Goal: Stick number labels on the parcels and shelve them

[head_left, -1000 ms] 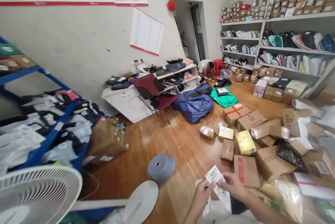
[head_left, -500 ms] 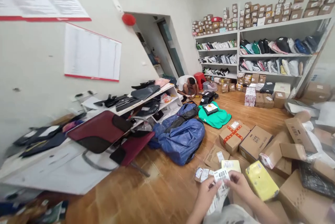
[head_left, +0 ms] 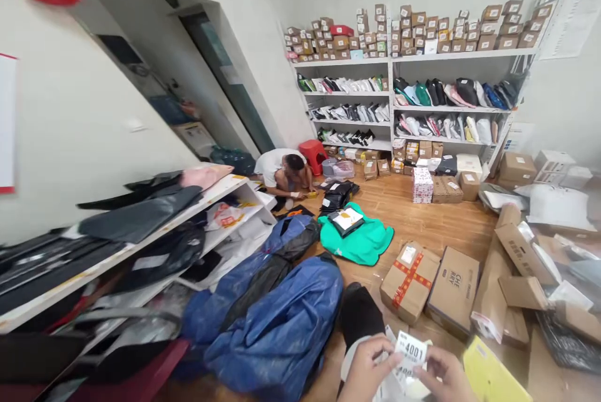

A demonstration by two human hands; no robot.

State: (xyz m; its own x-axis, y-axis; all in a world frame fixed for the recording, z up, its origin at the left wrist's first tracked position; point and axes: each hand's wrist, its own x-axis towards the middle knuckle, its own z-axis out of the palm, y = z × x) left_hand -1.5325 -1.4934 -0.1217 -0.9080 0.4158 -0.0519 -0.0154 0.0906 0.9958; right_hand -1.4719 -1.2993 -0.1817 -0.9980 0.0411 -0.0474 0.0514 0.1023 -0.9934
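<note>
Between my two hands I hold a strip of white labels, the top label [head_left: 410, 352] printed with 4001. My left hand [head_left: 370, 364] pinches it at its left edge. The fingers of my right hand [head_left: 444, 374] are closed on its right side. More of the strip hangs below, partly hidden by my fingers. Just right of my right hand lies a yellow parcel [head_left: 493, 371]. Beyond my hands, on the floor, sits a carton with red tape [head_left: 407, 282].
Blue sacks [head_left: 277, 327] lie on the floor to the left, beside a white shelf unit [head_left: 220, 192]. A person [head_left: 284, 173] crouches beyond a green bag [head_left: 359, 242]. Cartons [head_left: 455, 289] crowd the right side. Racks [head_left: 345, 62] of parcels line the back wall.
My view has turned right and moved forward, and the chair has mostly left it. A dark-clad leg and shoe have come into view ahead of my hands. Both hands still hold the label strip.
</note>
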